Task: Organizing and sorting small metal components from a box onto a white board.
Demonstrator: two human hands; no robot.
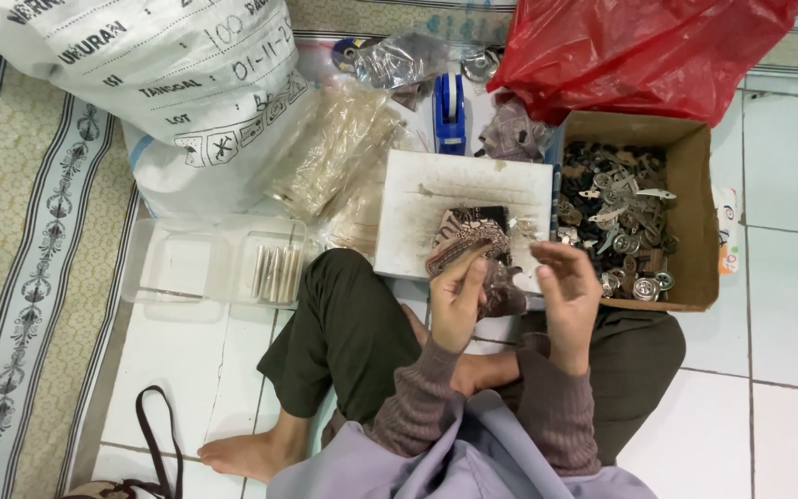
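Your left hand (459,300) pinches a patterned pouch (469,238) lying just ahead; right hand (565,291) hovers beside, half-open, apparently empty.

The left hand (457,300) is pinching a patterned brown-and-black cloth piece (469,237), matt and soft-looking, while the right hand (567,291) is holding something thin and clear, possibly plastic film. A worn white board (436,199) is lying beneath, scuffed and dull. The cardboard box (695,222) is holding shiny metal parts (622,226). A glossy red plastic bag (639,46) is crinkling behind. The woven white sack (140,74) is looking coarse; the clear plastic tray (187,268) is glinting on smooth floor tiles (787,314).
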